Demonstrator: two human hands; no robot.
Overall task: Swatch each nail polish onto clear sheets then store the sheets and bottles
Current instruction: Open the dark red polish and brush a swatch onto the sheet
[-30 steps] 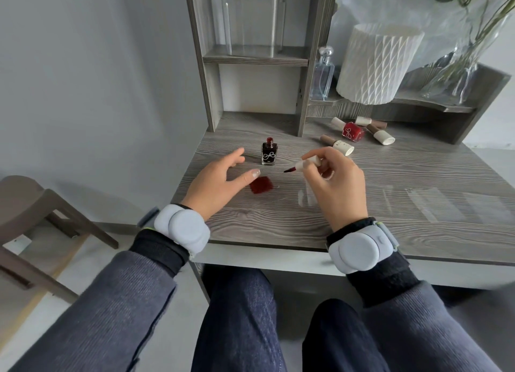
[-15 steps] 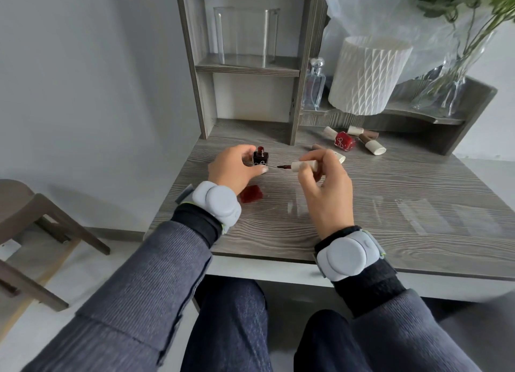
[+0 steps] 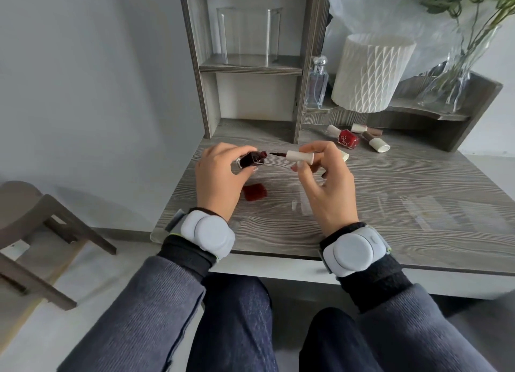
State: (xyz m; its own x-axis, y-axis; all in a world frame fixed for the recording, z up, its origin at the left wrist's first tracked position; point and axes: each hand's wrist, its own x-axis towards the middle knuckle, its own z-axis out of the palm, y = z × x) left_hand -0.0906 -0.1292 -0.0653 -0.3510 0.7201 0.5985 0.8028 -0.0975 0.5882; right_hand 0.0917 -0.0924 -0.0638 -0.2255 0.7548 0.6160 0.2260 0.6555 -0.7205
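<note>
Bottle (image 3: 250, 160) of dark red polish is gripped in the left hand (image 3: 220, 176), lifted off the table (image 3: 390, 176) and tilted, its open neck pointing to 3 o'clock; the fingers curl round its body. At 5 o'clock from that hand, a dark red swatch (image 3: 255, 192) lies on a clear sheet (image 3: 302, 208) flat on the table. The brush (image 3: 278, 154), dark with polish, points to 9 o'clock, its tip just beside the bottle's neck. Its cream cap (image 3: 300, 157) is pinched between the thumb and fingers of the right hand (image 3: 326, 188), the remaining fingers loosely curled. At 1 o'clock from that hand, a red bottle (image 3: 348, 140) and brown bottles (image 3: 368, 135) lie on their sides near the table's back. Spare sheets (image 3: 446, 213) lie at the hand's 4 o'clock.
</note>
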